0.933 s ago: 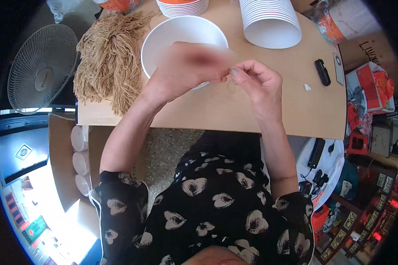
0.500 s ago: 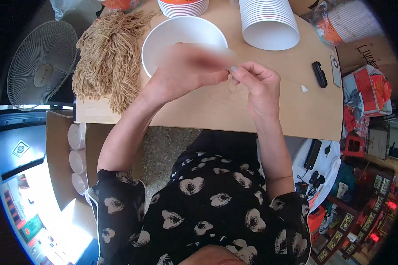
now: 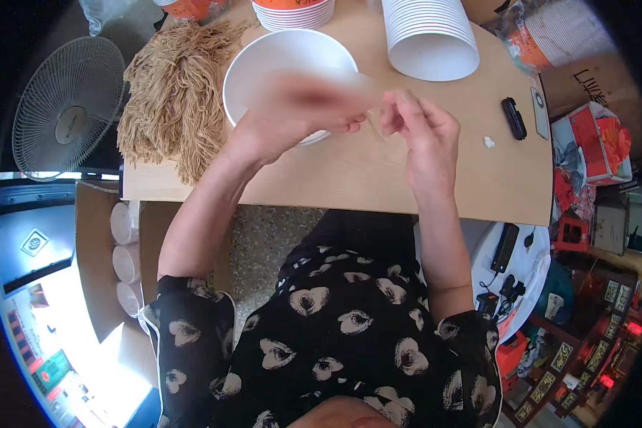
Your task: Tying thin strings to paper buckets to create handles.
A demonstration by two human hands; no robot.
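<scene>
My left hand (image 3: 260, 134) is over the near rim of a white paper bowl (image 3: 232, 85), and a blurred patch hides much of it. Its visible fingers are curled, and a thin tan strand (image 3: 375, 127) dangles beside them. Just right of the strand, my right hand (image 3: 424, 128) is raised over the table with thumb and fingers drawn together; whatever is between them is too small to make out. A thick bundle of tan yarn (image 3: 175, 100) lies left of the bowl.
Stacked white bowls (image 3: 435, 57) lie sideways at the back right, with another stack (image 3: 292, 14) behind the bowl. A black case (image 3: 513, 119) and a white scrap (image 3: 488, 142) rest at right. A fan (image 3: 68, 107) stands left; an open carton (image 3: 93, 242) sits below.
My right hand has moved slightly right, opening a gap from my left hand. The left hand and the bowl have shifted a little left. The strand now hangs between the hands.
</scene>
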